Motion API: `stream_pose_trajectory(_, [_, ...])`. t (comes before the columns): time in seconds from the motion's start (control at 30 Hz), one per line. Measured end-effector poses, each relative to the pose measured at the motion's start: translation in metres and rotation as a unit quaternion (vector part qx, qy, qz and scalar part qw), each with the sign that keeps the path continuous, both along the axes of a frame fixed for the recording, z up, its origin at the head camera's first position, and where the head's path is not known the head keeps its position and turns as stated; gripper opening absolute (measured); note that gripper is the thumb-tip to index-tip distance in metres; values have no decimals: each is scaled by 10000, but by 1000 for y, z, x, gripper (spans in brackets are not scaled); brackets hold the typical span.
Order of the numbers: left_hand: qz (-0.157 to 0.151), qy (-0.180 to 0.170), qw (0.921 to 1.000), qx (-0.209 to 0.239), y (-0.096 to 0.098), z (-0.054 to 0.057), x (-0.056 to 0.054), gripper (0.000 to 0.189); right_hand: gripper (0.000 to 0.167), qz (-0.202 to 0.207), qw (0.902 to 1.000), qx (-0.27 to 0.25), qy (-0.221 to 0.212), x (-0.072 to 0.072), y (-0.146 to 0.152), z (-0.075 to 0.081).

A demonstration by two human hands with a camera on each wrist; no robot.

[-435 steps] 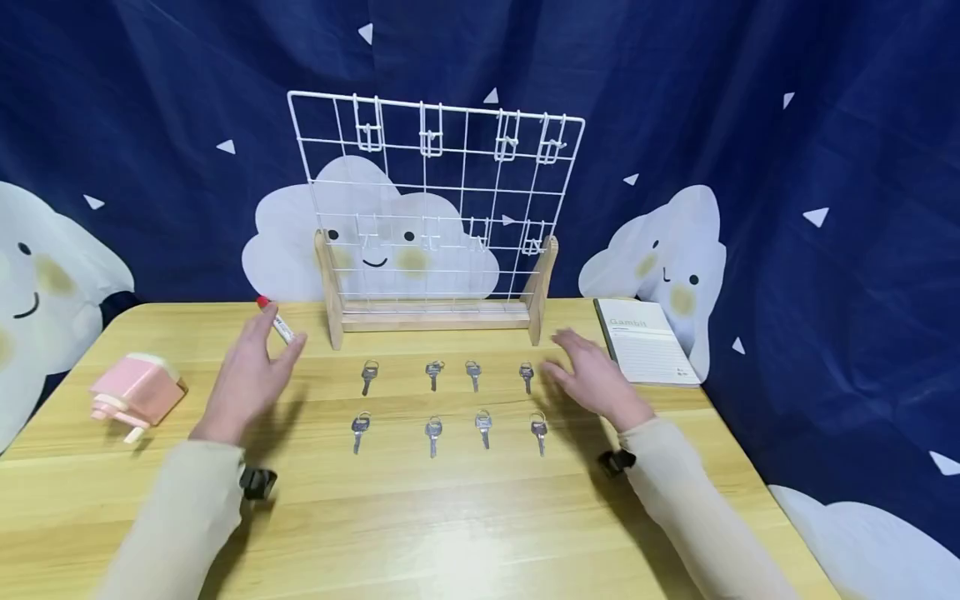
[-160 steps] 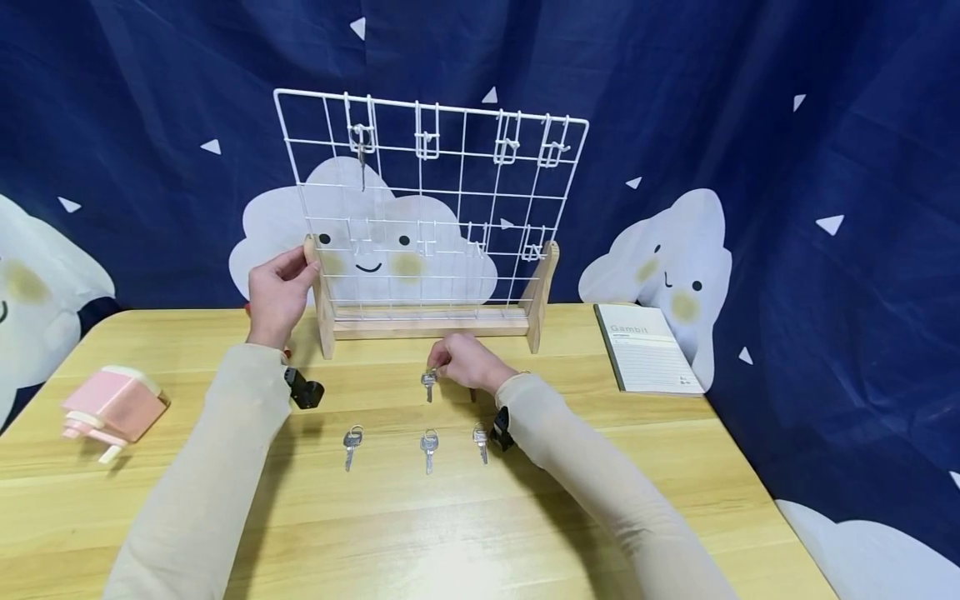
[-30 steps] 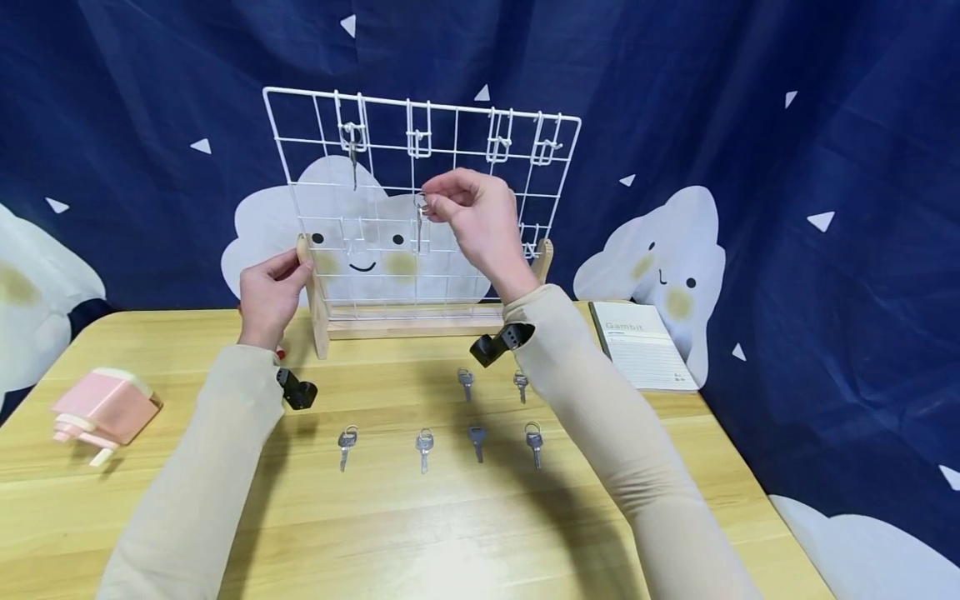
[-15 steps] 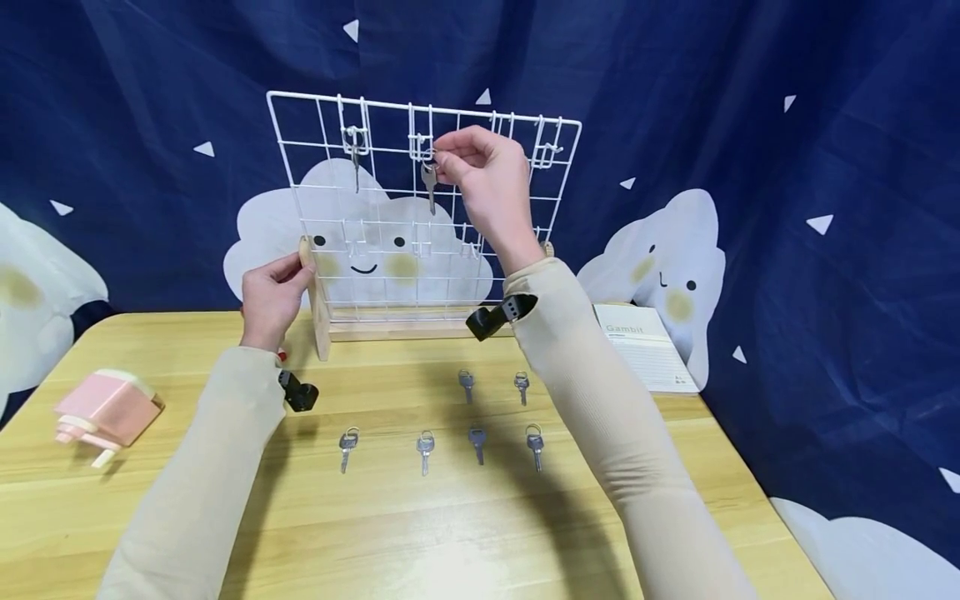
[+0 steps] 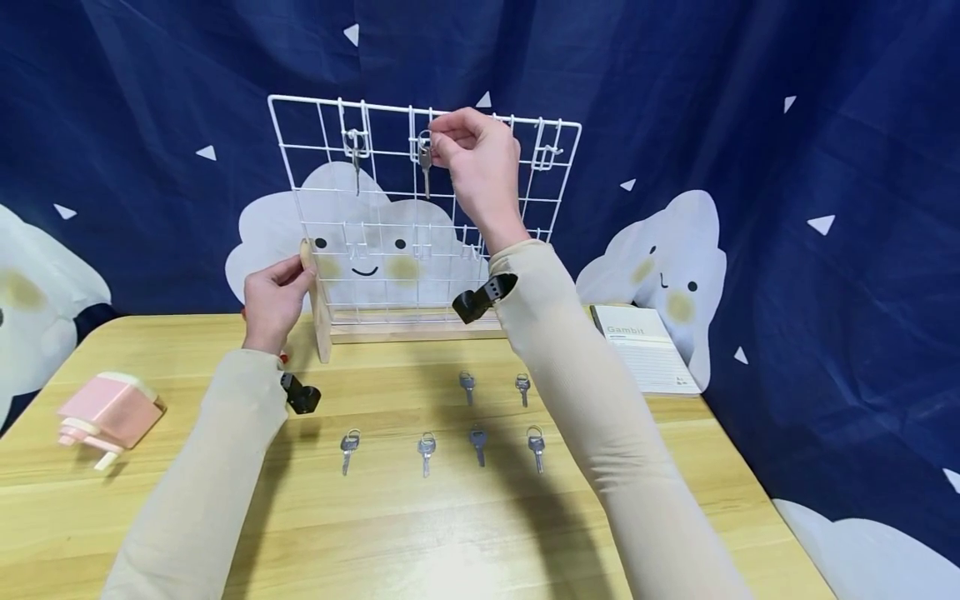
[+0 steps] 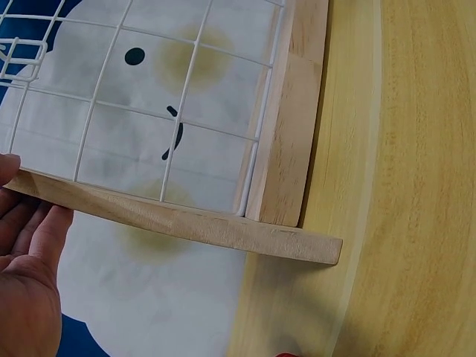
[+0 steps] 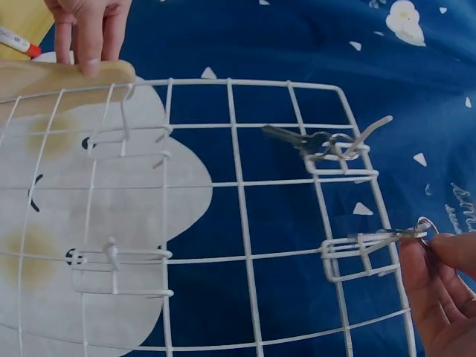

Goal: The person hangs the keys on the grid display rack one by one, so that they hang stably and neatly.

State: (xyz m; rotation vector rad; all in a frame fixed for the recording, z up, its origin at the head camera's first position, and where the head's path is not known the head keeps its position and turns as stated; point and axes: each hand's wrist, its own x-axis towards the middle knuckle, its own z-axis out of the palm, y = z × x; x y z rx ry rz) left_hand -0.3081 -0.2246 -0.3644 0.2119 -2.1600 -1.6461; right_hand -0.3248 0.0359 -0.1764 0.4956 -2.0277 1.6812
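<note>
My right hand pinches the ring of a silver key at the second hook in the top row of a white wire grid rack. The key hangs downward, its ring right at the hook's tip in the right wrist view. On the first top hook, another key hangs by its ring. My left hand grips the upper end of the rack's left wooden support between thumb and fingers. Several loose keys lie below on the table, among them a back-row key and a front-row key.
A pink pencil sharpener stands at the table's left. A notebook lies at the back right, partly behind the right sleeve. A red-capped marker lies behind the left hand. More hooks sit on the grid, and a blue cloud-print curtain hangs behind.
My right hand has picked a key off the table's back row and raised it to the second top hook. The left hand moved earlier to the wooden support and stays there.
</note>
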Motion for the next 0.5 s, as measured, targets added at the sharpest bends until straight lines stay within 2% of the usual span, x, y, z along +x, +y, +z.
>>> stream_pose_trajectory(0.17, [-9, -56, 10000, 33, 1, 0, 0, 45, 7, -153, 9996, 256, 17, -5, -1, -6])
stream_pose_trajectory(0.4, [0, -14, 10000, -8, 1, 0, 2, 44, 6, 96, 9999, 96, -15, -8, -3, -14])
stream_pose_trajectory(0.5, [8, -6, 10000, 58, 1, 0, 1, 43, 6, 130, 9997, 189, -117, -7, -1, -18])
